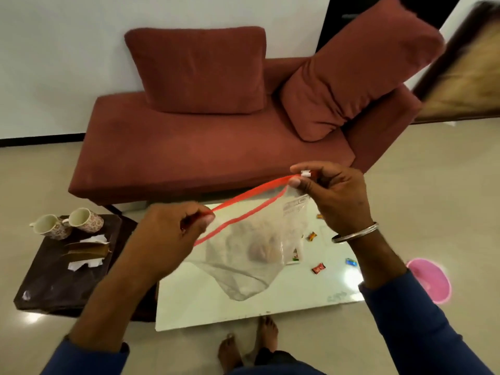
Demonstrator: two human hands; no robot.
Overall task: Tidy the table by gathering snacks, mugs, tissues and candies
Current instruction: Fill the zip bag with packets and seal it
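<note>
A clear zip bag (243, 263) with a red zip strip hangs above the white table (205, 307), its mouth open. My left hand (173, 234) pinches the strip's left end. My right hand (332, 196) pinches the right end at the white slider. Something pale and round shows through the bag, blurred. Several wrapped candies lie on the table's right part: a red one (318, 268), a blue one (351, 262) and an orange one (312, 236). Two floral mugs (67, 224) lie on their sides on the dark side table (48, 288), beside torn tissues (85, 263) and brown paper (86, 251).
A red sofa (189, 152) with two cushions stands behind the tables. A pink round thing (430, 280) lies on the floor at the right. My bare feet (249, 345) stand at the white table's near edge.
</note>
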